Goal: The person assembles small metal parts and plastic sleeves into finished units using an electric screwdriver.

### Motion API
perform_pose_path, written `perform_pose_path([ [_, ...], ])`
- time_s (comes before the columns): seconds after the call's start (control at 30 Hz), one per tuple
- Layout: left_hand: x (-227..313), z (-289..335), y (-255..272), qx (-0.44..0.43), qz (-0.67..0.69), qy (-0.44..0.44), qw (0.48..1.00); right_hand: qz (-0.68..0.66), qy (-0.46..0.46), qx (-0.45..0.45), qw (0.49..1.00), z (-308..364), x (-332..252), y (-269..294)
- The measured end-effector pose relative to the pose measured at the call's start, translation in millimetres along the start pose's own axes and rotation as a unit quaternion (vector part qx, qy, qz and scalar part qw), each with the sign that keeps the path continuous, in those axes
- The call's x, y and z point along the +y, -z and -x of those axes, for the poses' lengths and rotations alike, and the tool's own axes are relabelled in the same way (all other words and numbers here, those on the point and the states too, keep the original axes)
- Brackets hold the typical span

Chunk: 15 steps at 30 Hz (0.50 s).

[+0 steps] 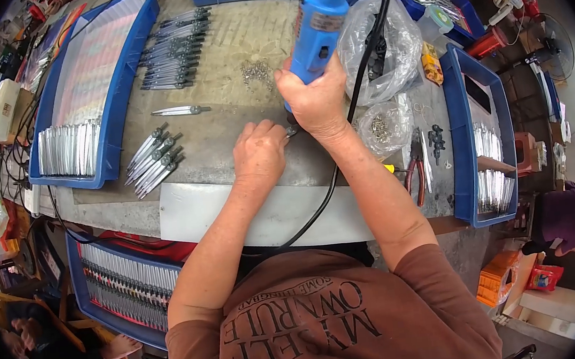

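The right hand (317, 99) grips a blue power screwdriver (320, 32) above a small metal piece (291, 131) on the bench (233, 95); the left hand (259, 156), curled, seems to steady it, its fingertips hidden. Stacked pieces with dark fittings (173, 58) look finished; loose screws (257, 76) and bundled metal strips (71, 150) suggest work remains.

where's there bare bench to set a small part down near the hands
Two patches look free: the bench between the lower fan of metal pieces and the left hand, and the stretch between the upper row of pieces and the scattered small parts. It is crowded right of the right hand: clear bags, pliers and a blue tray.
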<state>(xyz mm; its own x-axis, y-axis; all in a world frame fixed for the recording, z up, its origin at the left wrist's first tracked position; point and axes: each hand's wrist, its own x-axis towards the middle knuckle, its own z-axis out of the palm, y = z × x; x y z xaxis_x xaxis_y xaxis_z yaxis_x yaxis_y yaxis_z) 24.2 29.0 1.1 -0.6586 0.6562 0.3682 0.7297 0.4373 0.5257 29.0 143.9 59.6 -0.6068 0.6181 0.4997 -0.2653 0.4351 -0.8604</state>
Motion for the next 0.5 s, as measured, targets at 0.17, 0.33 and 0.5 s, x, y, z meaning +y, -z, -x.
perform_pose_path([
  [0.17,-1,-1,-2,0.003,-0.008,-0.01,1.0,0.027,0.007,-0.023,0.999,-1,-5,-5],
  [0.33,-1,-1,-3,0.007,-0.003,-0.007,1.0,0.021,-0.011,-0.015,1.0,0,-5,0],
  [0.5,-5,2,0,0.016,-0.019,-0.015,1.0,-0.186,-0.051,0.072,0.979,21,-16,14],
])
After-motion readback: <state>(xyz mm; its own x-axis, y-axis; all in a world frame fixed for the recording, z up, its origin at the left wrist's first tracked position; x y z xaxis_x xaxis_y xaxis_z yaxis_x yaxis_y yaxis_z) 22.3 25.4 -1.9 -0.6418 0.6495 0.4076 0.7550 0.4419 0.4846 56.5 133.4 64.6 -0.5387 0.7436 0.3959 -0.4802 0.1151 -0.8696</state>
